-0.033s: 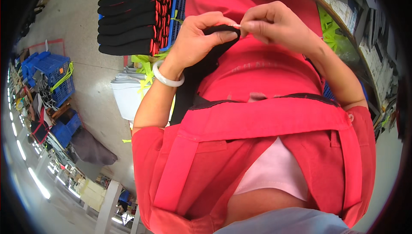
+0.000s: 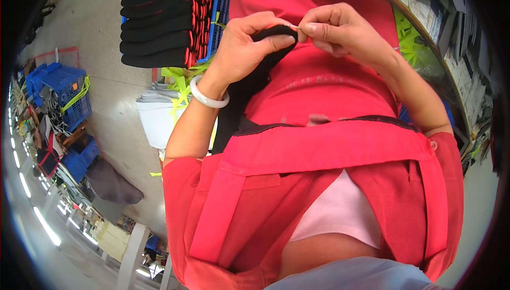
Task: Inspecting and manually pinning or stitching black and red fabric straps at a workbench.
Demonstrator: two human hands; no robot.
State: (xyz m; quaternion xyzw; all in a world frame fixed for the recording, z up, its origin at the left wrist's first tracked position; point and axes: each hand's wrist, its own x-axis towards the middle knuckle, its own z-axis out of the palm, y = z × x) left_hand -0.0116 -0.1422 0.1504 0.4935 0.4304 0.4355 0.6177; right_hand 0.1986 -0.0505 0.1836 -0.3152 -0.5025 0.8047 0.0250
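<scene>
My left hand (image 2: 241,45), a white bangle on its wrist, is closed on a black fabric piece (image 2: 281,30) with a rounded end. Its thumb lies over the front of the cloth, and the rest of the piece hangs down past the wrist. At the rounded end my right hand (image 2: 332,28) pinches a thin pale strip (image 2: 295,26) between thumb and fingers. The fingertips of both hands almost meet there. What the strip is cannot be made out. Both hands are held above the red apron (image 2: 319,72) over my lap.
Black pieces with red edges (image 2: 159,24) are stacked in a blue crate (image 2: 222,13) at upper left. White sheets (image 2: 154,117) with yellow-green strips lie below it. A bench (image 2: 419,19) with grey scraps runs along the right. More blue crates (image 2: 66,88) stand far left.
My right fingertips have shifted slightly, and the pale strip now shows thinner between the hands. The black piece stays in my left hand, its rounded end raised a little.
</scene>
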